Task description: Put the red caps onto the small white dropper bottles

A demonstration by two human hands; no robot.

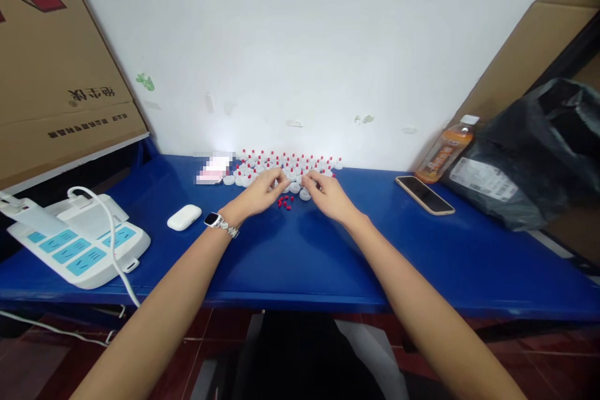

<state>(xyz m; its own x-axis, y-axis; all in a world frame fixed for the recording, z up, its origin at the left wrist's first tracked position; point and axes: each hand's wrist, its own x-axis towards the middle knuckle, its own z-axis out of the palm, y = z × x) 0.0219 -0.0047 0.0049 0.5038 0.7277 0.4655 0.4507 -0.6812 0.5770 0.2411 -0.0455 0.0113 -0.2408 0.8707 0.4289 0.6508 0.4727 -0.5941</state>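
Note:
Several small white plastic bottle-like pieces with red tips (276,165) stand crowded in rows near the wall. A few white pieces without red tips, such as one translucent cap-like piece (294,187), sit at the front of the group. My left hand (262,192) is at its front left side, thumb and fingers pinched together. Facing it, my right hand (329,195) also has its fingertips closed, beside another white piece (305,194). Whatever either pinch holds is too small to make out. Loose red caps (285,203) lie on the blue table (290,262) between my hands.
To the left are a white earbud case (184,217) and a power strip (84,256) with cables. A blurred card-like item (213,170) lies behind. On the right are a phone (425,195), an orange drink bottle (445,150) and a black plastic bag (525,150).

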